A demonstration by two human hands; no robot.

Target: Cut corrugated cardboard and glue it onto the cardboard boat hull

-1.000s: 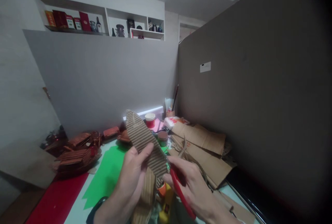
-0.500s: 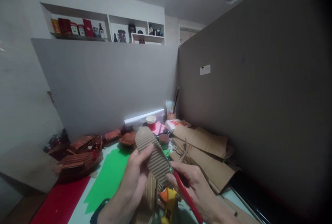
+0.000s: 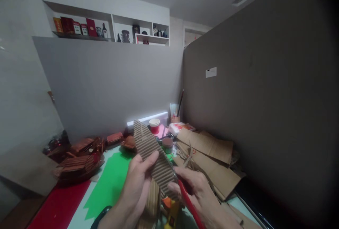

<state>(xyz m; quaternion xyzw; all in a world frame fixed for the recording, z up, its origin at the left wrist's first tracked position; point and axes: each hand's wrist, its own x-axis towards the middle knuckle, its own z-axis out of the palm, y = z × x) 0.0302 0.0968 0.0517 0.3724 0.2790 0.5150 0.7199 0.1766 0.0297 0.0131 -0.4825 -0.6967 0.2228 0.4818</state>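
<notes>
Above the bench [image 3: 76, 218], the ribbed cardboard piece [image 3: 148, 146] is clasped in the left hand's [image 3: 137, 176] grip, angled up and away. At its right edge, the red-handled tool [image 3: 188, 202], scissors by the look of it, is grasped by the right hand [image 3: 198, 186]. A tapered far end is already formed, so the shaping seems well advanced; more trimming may be left along the near edge, though how much cannot be told. The tool's working end is mostly hidden, and the yellow object [image 3: 173, 213] below is cut off by the frame.
</notes>
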